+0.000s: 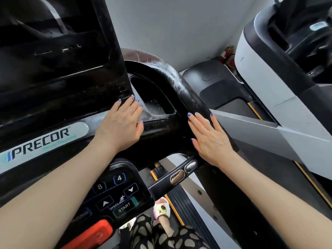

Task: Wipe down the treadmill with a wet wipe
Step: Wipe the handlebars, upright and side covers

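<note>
resting flat on the black treadmill [161, 133] console — left hand [120, 126] with fingers straight and together, palm down just left of the cup holder recess [152, 97], fingertips at the lower edge of the dark screen [53, 51]. right hand [210, 139] likewise flat, fingers spread a little, lying on the curved black handlebar at right, holding nothing. wet wipe not seen under or in either hand — cannot tell where. streaky whitish smears on the far handlebar curve and inside the recess. precor label [41, 141] at left, keypad [116, 193] with start button near, red stop tab [89, 234] nearest. second grey treadmill [269, 87] at right.
</note>
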Demonstrator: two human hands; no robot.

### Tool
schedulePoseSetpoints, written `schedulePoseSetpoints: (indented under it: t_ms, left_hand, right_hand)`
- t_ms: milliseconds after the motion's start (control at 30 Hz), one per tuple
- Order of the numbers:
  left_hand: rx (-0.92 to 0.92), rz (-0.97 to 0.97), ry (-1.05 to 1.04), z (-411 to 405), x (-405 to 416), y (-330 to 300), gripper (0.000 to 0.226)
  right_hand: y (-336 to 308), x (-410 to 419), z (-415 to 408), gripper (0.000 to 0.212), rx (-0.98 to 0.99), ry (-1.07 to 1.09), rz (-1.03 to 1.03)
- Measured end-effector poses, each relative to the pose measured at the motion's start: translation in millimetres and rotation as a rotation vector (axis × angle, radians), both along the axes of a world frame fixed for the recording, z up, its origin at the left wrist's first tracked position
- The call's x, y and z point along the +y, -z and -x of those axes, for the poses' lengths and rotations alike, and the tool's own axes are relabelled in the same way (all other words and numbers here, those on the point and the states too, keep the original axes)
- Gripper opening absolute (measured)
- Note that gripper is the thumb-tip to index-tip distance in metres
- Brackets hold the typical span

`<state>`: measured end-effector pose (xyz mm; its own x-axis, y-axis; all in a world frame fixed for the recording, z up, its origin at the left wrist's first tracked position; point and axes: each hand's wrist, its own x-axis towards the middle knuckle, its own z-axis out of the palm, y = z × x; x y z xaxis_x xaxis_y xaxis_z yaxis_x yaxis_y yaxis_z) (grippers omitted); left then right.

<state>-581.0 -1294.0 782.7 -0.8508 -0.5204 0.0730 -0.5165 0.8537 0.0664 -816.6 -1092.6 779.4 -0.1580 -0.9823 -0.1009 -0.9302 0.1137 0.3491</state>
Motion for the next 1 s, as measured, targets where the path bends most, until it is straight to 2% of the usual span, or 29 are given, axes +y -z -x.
schedulePoseSetpoints:
  t_ms: [200,300,400,600,833,1000]
  left_hand:
    - [0.088,0.01,0.177,14,3,-9,0.054]
    - [0.075,-0.088,0.251,53,15,-18,0.063]
    - [0.01,-0.112,0.297,98,26,-20,0.072]
    - [-0.106,-0.136,0.326,137,23,4,0.07]
    - [-0.058,-0.232,0.3,137,27,15,0.075]
    - [-0.079,-0.27,0.295,136,28,13,0.078]
  right_hand:
    - [16,14,-42,0.067,-0.112,0.361,0.161]
    - [18,15,-51,0.066,-0.155,0.473,0.185]
    - [22,14,-55,0.068,-0.16,0.525,0.183]
    - [14,5,-49,0.069,-0.253,0.554,0.144]
    - [2,-34,11,0.061,-0.445,0.749,0.235]
    - [-3,2,-23,0.071,-0.416,0.694,0.244]
